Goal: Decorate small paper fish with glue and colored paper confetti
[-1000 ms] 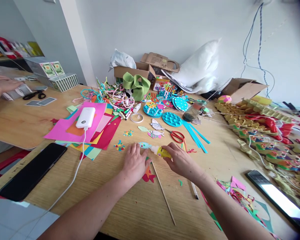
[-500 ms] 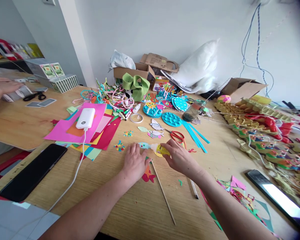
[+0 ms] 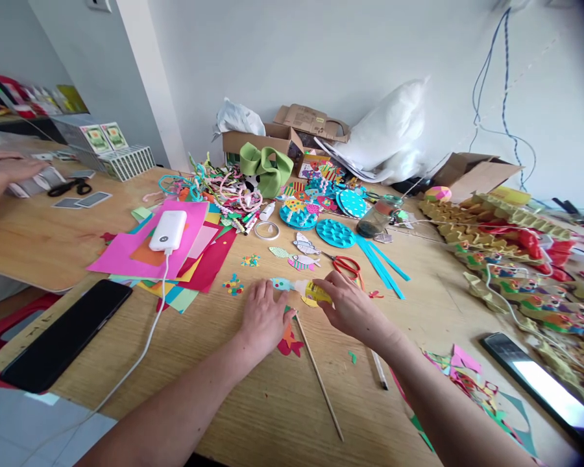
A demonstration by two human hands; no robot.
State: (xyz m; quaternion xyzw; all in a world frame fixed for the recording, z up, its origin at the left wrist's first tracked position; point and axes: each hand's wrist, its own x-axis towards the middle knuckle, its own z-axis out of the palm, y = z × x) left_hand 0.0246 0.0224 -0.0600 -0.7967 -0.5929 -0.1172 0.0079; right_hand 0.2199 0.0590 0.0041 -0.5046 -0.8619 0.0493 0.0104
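Observation:
My right hand (image 3: 343,301) is wrapped round a yellow glue bottle (image 3: 316,292), tilted so its pale nozzle points left at a light blue paper fish (image 3: 281,284). My left hand (image 3: 265,314) lies on the table with its fingers stretched out, its fingertips at the fish's near edge. Just below that hand is a red and orange paper fish (image 3: 291,340), partly covered by it. A thin wooden stick (image 3: 320,377) runs from there toward the front. Small piles of coloured paper dots (image 3: 233,284) sit to the left.
Orange-handled scissors (image 3: 346,266) and cut paper fish (image 3: 305,244) lie beyond my hands. Coloured paper sheets (image 3: 214,256) with a white power bank (image 3: 169,231) are at left. Phones lie on both sides. Egg cartons (image 3: 525,285) fill the right. Another person's hand (image 3: 10,168) is far left.
The whole view has shifted very slightly. Both hands and the glue bottle keep nearly the same place over the light blue fish.

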